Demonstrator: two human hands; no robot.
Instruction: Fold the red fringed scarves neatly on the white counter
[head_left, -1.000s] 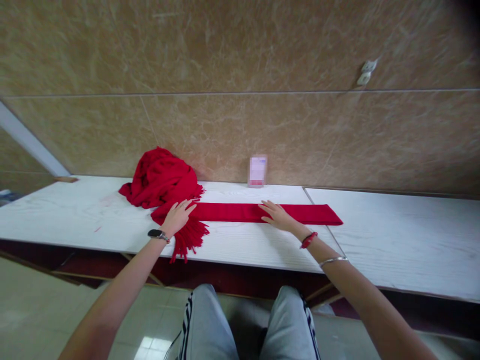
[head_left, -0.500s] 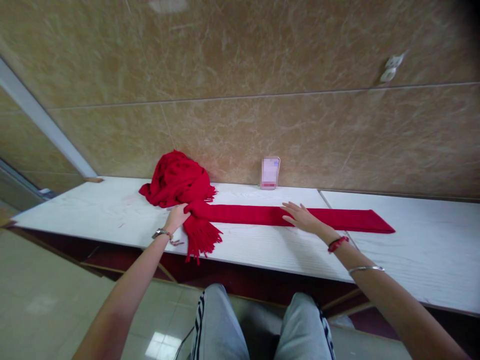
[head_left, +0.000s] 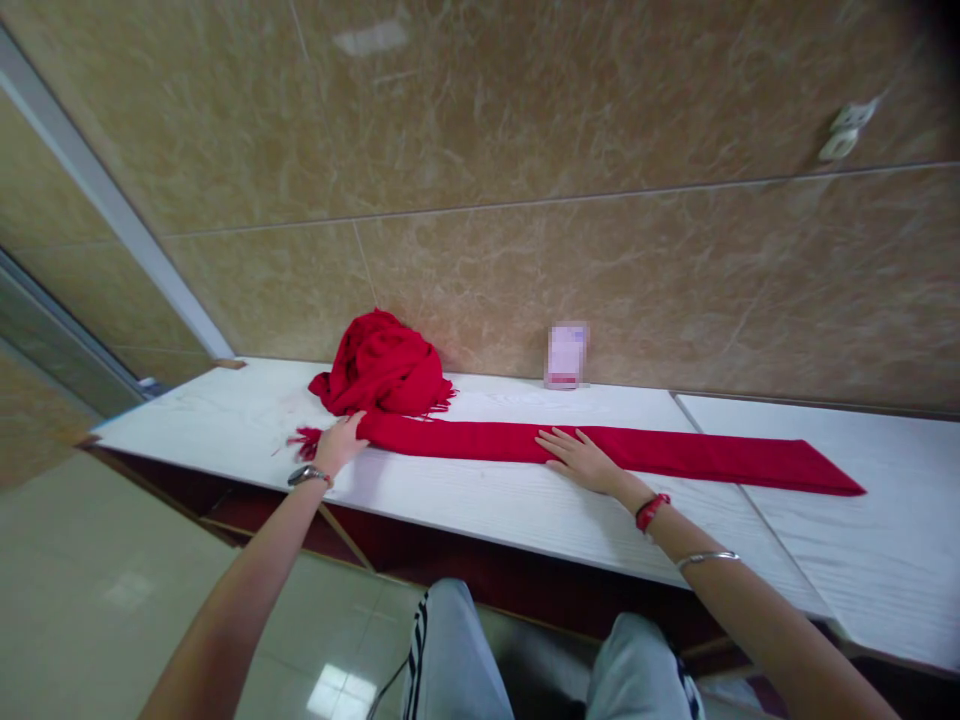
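Observation:
A long red scarf (head_left: 675,455), folded into a narrow strip, lies stretched along the white table (head_left: 487,500). My left hand (head_left: 339,443) grips its fringed left end, fingers closed on the cloth. My right hand (head_left: 581,459) lies flat and open on the middle of the strip, pressing it down. Behind the left end sits a crumpled heap of red scarf (head_left: 382,365) against the wall.
A small pinkish card (head_left: 566,355) leans on the tan marble wall at the table's back edge. A second white table (head_left: 862,540) adjoins on the right. Tiled floor and my knees are below the table's front edge.
My left hand closed on the fringed end and pulled it left, so the fringe no longer hangs over the front edge. The strip now lies longer and straighter. The right hand stayed on the scarf.

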